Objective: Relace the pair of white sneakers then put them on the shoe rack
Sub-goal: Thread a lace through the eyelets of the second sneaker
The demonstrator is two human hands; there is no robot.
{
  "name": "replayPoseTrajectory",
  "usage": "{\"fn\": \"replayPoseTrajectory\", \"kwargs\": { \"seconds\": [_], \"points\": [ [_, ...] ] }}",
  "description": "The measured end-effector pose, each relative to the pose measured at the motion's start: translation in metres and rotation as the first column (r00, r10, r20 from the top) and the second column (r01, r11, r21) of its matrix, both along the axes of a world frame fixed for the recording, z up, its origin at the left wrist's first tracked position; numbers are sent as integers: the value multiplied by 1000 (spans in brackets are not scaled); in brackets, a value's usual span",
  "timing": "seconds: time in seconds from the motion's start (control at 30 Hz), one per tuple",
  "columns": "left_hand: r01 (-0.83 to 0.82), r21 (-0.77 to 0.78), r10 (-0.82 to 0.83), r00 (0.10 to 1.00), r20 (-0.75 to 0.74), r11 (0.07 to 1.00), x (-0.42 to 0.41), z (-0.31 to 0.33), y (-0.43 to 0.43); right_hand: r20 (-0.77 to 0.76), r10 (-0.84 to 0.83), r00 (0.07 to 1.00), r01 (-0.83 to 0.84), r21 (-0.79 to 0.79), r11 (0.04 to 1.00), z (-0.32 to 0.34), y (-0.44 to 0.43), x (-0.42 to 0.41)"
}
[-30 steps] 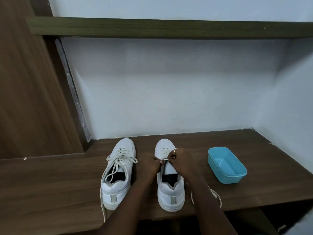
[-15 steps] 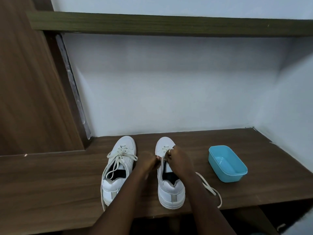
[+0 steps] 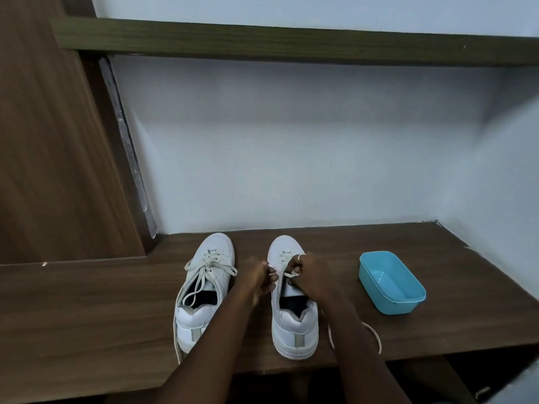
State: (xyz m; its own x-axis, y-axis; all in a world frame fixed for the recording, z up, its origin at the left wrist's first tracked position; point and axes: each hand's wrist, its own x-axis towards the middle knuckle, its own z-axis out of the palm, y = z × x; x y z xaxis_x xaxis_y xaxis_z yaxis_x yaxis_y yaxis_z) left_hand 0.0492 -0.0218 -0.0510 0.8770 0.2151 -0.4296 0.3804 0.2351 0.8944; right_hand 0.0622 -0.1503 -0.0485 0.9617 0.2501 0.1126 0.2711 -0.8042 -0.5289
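1 sneaker between left hand, right hand

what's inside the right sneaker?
Dark insole shows in the heel opening of the right sneaker. Farther forward is hidden by the tongue, the left hand and the right hand pinching the lace.

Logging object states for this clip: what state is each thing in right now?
left sneaker, laced, ends loose and untied
right sneaker, laced only near the toe, tongue exposed
lace, pinched by right hand, its end trailing on the shelf
left hand, gripping right sneaker's side
right hand, pinching lace
blue tub, upright, empty
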Motion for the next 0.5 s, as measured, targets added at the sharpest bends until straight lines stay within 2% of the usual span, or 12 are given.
{"fn": "replayPoseTrajectory", "kwargs": {
  "seconds": [0.13,0.17,0.23,0.3,0.37,0.43,0.47,0.5],
  "points": [
    [-163,-233,177,983,41,959,1,9,7,-105,46,993,-37,86,996,7,-10,0],
    [-207,-249,226,973,52,946,3,10,9,-127,47,991,-33,107,994,8,-12,0],
    [-277,-180,296,951,87,944,6,13,17,-160,44,986,-23,135,991,9,-17,0],
    [-254,35,247,960,134,967,9,13,28,-179,38,983,-13,143,990,10,-22,3],
    [-115,331,65,985,157,937,7,14,37,-191,21,981,7,144,990,11,-26,5],
    [75,558,-160,982,104,826,4,15,42,-169,0,986,21,124,992,12,-30,6],
    [169,659,-257,966,39,733,2,16,41,-146,-15,989,29,99,995,13,-32,5],
    [267,754,-332,941,-69,599,0,18,40,-120,-29,992,37,71,997,14,-34,3]
  ]
}}
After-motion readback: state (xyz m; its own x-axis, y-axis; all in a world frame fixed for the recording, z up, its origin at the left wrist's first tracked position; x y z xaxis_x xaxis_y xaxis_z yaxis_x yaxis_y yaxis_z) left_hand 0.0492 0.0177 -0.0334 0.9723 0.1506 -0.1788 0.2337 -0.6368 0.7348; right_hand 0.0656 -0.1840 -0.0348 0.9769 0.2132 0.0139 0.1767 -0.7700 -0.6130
